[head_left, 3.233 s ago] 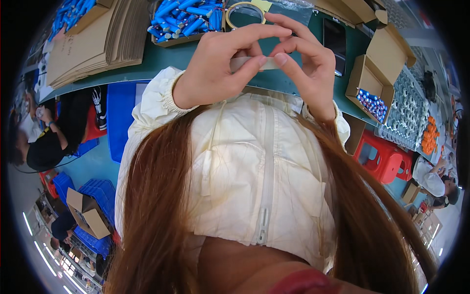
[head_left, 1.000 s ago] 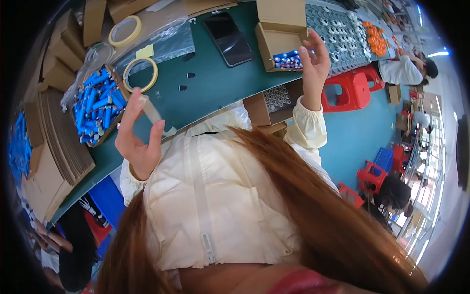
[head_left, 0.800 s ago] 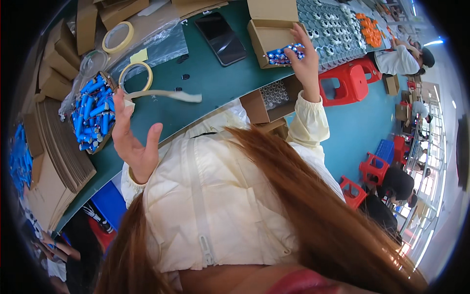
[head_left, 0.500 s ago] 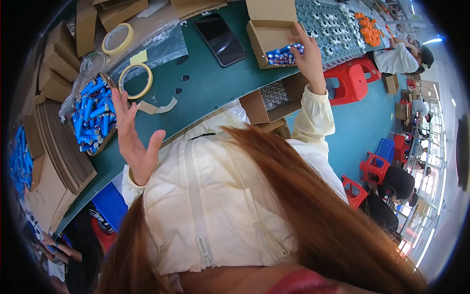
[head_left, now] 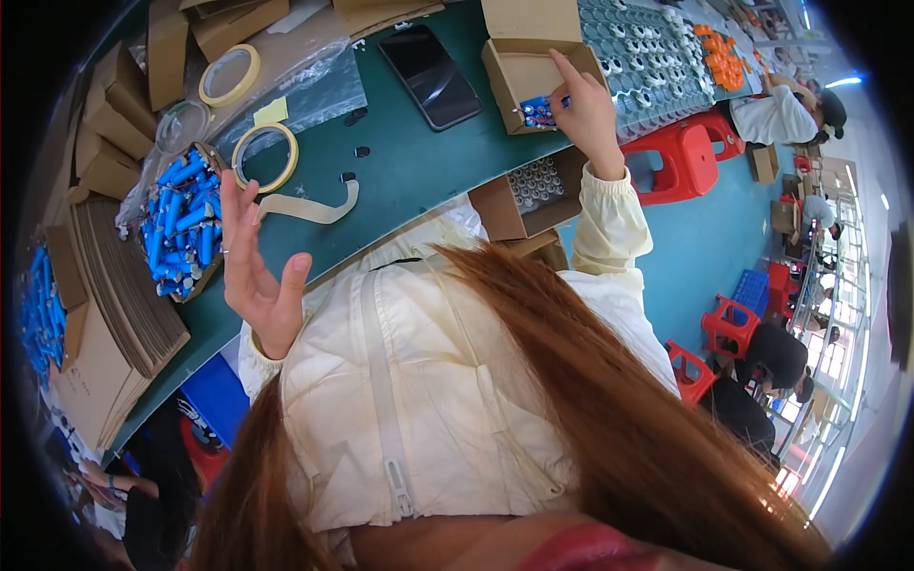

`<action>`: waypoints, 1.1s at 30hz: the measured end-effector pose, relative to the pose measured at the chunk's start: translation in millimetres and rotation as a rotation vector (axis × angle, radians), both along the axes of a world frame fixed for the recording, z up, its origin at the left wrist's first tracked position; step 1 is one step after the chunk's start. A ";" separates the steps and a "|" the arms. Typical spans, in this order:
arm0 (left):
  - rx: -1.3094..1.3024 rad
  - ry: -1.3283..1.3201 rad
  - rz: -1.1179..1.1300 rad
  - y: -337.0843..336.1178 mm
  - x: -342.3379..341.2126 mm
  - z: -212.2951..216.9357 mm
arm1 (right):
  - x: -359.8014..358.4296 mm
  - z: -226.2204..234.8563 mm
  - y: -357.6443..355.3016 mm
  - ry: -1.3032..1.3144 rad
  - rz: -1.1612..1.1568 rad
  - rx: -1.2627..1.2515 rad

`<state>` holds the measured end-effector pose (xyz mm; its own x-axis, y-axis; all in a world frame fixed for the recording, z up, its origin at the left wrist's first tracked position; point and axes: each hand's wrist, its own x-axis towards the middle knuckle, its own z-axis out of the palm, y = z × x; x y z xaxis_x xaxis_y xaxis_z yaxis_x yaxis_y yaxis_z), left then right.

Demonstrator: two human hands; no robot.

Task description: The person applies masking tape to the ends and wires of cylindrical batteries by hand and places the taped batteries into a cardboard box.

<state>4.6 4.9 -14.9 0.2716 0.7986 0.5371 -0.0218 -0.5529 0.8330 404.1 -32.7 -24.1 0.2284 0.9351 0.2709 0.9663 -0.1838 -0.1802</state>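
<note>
Left grip [head_left: 262, 295] is held up near the front edge of the bench [head_left: 390, 157], fingers upright and slightly parted, thumb spread well apart. A pale strip of tape [head_left: 319, 211] is seen at the fingers, one end beside them, the other curled up toward the right over the bench; whether it is stuck to a fingertip cannot be told.

Right grip [head_left: 586, 116] is placed at the small open cardboard box [head_left: 519, 71], index finger extended, other fingers bent. Blue cylinders [head_left: 539, 112] are partly covered by the hand; whether one is pinched cannot be told.

Just beyond the strip, a roll of tape [head_left: 236, 155] is laid flat, with small dark pieces [head_left: 362, 151] scattered to its right. A phone [head_left: 430, 76] is set between roll and small box. To the left, a filled box [head_left: 205, 281] is heaped with loose blue cylinders [head_left: 181, 224]; farther left, flat cardboard [head_left: 129, 281] is stacked. Farther back, a second roll [head_left: 253, 68], a yellow note [head_left: 271, 111] and a plastic sheet [head_left: 328, 88] are seen.

Right of the small box, a clear tray [head_left: 657, 62] is filled with pieces, orange parts [head_left: 721, 59] are piled beyond, and a red stool [head_left: 681, 167] is placed below.
</note>
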 end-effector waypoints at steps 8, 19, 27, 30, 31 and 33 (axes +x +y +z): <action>-0.135 -0.071 -0.031 -1.8 0.9 2.6 | 1.2 19.1 -10.3 0.184 -0.055 0.315; -0.338 -0.005 -0.020 -5.6 14.0 9.2 | -50.0 51.1 -20.4 0.757 0.198 0.670; -0.243 0.046 -0.145 -9.5 29.4 12.1 | -167.8 41.4 2.4 0.980 0.601 0.408; -0.148 0.096 -0.141 -10.9 30.3 12.9 | -182.4 38.4 8.8 0.891 0.686 0.451; -0.158 0.113 -0.112 -11.5 27.8 11.0 | -187.3 37.1 10.7 0.919 0.705 0.440; -0.213 0.109 -0.070 -15.8 27.9 10.8 | -193.2 37.5 7.5 0.980 0.695 0.437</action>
